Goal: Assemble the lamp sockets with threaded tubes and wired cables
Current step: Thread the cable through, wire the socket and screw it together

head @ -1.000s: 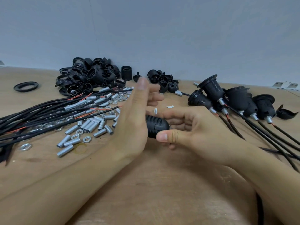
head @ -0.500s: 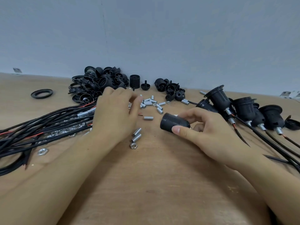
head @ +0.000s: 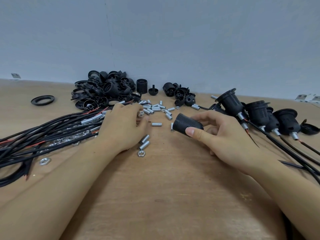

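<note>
Wooden and bare at its near part, the table [head: 155,196] is taken as the landmark for all that follows. Along its left side a bundle of black wired cables [head: 43,134] is laid, the metal-tipped ends pointing toward the table's middle. At the far edge a heap of black socket parts [head: 103,90] is piled, and on the right side a row of finished sockets [head: 256,115] is set down, cables trailing toward the near right corner. Over the table's middle a black ribbed socket shell [head: 187,125] is gripped by the right hand [head: 223,135], thumb on the near side and fingers curled over the top; its long axis is held nearly level, open mouth turned left. The left hand [head: 124,125] is rested palm down at the cable ends, just left of the shell; whether anything is pinched beneath its fingers cannot be told. Between the two hands and a little beyond them the threaded tubes [head: 155,108] are scattered, one single tube [head: 156,124] lying crosswise directly between hand and shell. A tube is judged the next thing needed, and the left hand is nearer to them. Loose hex nuts [head: 141,153] are seen just nearside of that hand.
</note>
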### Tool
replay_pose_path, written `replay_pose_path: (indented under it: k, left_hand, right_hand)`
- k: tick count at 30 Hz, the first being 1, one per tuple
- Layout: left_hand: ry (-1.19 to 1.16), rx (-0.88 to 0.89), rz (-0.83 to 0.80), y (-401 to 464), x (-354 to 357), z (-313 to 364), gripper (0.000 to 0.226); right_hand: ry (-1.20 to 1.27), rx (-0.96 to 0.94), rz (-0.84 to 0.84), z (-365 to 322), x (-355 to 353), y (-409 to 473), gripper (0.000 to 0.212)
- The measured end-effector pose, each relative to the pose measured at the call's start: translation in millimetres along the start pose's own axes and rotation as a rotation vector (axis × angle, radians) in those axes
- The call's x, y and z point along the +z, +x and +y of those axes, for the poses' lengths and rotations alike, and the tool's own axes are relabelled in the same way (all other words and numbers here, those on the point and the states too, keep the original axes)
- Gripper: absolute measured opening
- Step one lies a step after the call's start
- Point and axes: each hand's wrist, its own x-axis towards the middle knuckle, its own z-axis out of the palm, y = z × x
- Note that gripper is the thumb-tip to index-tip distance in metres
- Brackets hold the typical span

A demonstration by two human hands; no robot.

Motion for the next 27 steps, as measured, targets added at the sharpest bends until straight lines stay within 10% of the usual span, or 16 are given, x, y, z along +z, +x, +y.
replay_pose_path:
  k: [16,21,27]
  left_hand:
    - [0.131,-0.165,0.141,10.4,-8.2,-20.0,0.038]
    - [0.219,-0.468,0.035,14.0,-18.1,-46.9,0.05]
    - [0.114,-0.37,0.093,14.6,-14.0,-45.9,0.042]
  right_hand:
    - [-0.023,-0.007,-0.024,2.6,0.8,1.6,0.031]
    - [-0.034,-0.008,-0.04,4.7,0.8,1.6,0.031]
    - [-0.028,-0.012,-0.049,4.8,0.9,1.9,0.029]
